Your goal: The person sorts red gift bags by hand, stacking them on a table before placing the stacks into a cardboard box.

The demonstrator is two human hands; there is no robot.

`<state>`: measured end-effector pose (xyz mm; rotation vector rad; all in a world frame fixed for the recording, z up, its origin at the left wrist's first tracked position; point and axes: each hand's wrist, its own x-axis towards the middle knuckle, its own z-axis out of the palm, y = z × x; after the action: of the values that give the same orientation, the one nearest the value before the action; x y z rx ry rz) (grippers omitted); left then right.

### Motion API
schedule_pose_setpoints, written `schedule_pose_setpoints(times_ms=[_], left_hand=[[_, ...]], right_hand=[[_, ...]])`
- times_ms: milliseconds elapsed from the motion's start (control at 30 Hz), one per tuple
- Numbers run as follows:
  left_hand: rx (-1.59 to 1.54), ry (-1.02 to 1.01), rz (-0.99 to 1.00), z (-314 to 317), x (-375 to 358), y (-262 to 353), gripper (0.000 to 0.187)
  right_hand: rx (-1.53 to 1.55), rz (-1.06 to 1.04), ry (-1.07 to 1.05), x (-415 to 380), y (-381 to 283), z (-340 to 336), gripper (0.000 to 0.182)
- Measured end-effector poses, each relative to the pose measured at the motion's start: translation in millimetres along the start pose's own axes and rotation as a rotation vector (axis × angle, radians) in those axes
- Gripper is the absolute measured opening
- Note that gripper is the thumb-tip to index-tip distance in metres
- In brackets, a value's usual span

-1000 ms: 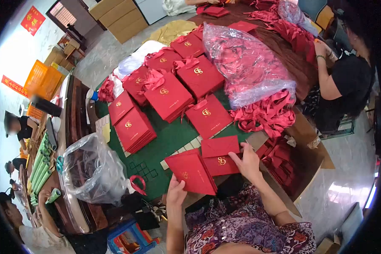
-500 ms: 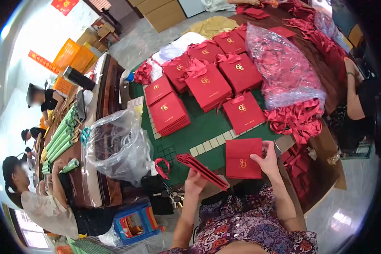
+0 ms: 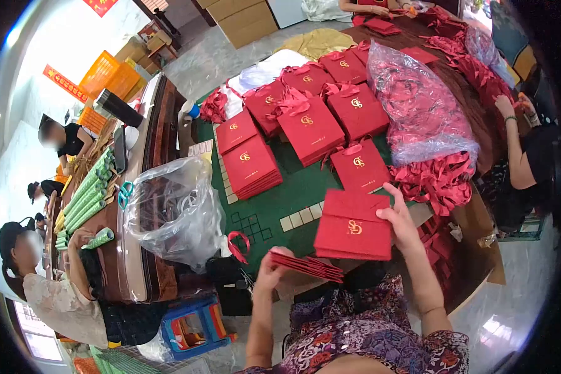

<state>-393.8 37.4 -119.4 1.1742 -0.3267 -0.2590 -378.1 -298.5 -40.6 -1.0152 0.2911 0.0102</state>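
My left hand [image 3: 268, 271] is closed on one end of a thin bundle of folded red paper bags [image 3: 311, 265], seen almost edge-on. Between thumb and fingers of my right hand [image 3: 402, 224] are more flat red paper bags [image 3: 353, 225], their gold logo upside down to me. The two bundles are close together, the right one higher, over the near table edge. Just beyond stands a finished-looking red bag [image 3: 359, 167] with a ribbon handle. A loop of red ribbon [image 3: 237, 247] lies left of my left hand.
Stacked red gift bags [image 3: 310, 128] cover the green mat [image 3: 255, 215]. A clear plastic sack of red ribbons [image 3: 417, 106] lies at right, an open plastic bag [image 3: 171, 209] at left. Below right is a carton [image 3: 474, 265] holding red items. Co-workers sit around.
My right hand's bags have moved left and up, looking larger and tilted. The left bundle has turned flatter, and my left hand has shifted slightly left. A co-worker's hand at right has moved.
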Motion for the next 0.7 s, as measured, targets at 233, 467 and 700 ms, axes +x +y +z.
schedule_pose_setpoints(times_ms=[233, 467, 700], left_hand=[[0.691, -0.12, 0.131, 4.0, 18.3, 36.9, 0.026], [0.621, 0.093, 0.105, 21.3, 13.9, 25.6, 0.075], [0.346, 0.203, 0.044, 0.6, 9.6, -22.4, 0.063]], right_hand=[[-0.061, 0.526, -0.14, -0.7, 26.6, -30.2, 0.028], [-0.109, 0.496, -0.348, -18.6, 1.3, -1.6, 0.029], [-1.078, -0.407, -0.319, -16.4, 24.3, 26.1, 0.015]])
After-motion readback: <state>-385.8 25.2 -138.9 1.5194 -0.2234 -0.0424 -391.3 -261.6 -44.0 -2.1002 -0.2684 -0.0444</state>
